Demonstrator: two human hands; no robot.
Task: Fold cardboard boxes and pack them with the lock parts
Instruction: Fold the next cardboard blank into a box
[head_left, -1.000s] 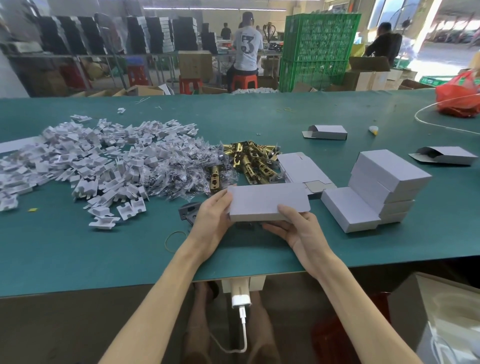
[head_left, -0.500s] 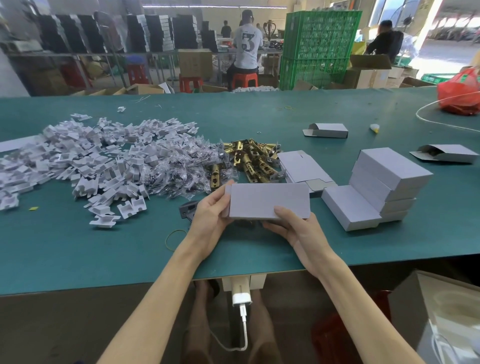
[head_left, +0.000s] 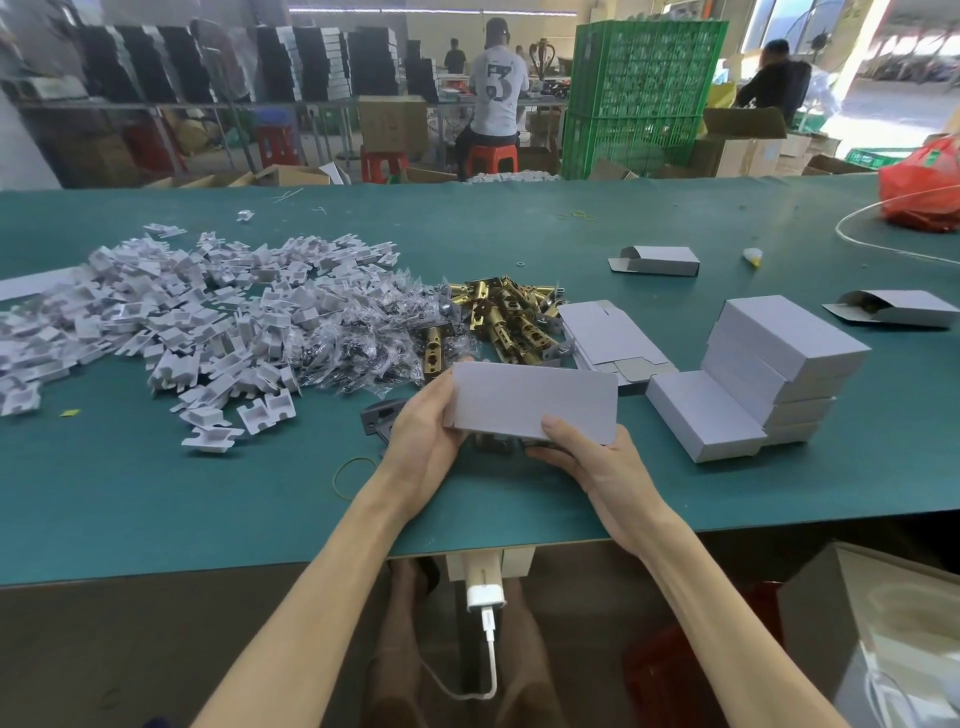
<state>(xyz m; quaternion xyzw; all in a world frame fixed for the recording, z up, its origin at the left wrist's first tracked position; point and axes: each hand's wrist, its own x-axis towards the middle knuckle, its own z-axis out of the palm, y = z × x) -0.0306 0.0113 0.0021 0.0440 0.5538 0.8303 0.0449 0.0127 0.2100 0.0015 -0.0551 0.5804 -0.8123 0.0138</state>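
A grey cardboard box (head_left: 530, 400) is held just above the green table (head_left: 156, 493), tilted with its broad face toward me. My left hand (head_left: 423, 434) grips its left end. My right hand (head_left: 592, 465) holds its lower right edge, thumb on the face. Brass latch parts (head_left: 504, 317) lie in a heap behind the box. Flat unfolded boxes (head_left: 602, 338) lie to the right of the heap. A stack of closed grey boxes (head_left: 763, 374) stands at the right. Dark metal parts (head_left: 382, 415) lie under my left hand, partly hidden.
A big pile of white plastic inserts (head_left: 171, 322) and bagged small parts (head_left: 358, 348) covers the left of the table. Two open boxes (head_left: 657, 260) (head_left: 898, 309) lie farther back. A rubber band (head_left: 353, 475) lies near my left wrist. A red bag (head_left: 924, 187) sits far right.
The box has tipped up a little, its far edge rising so the broad face turns more toward me. Both hands keep their hold.
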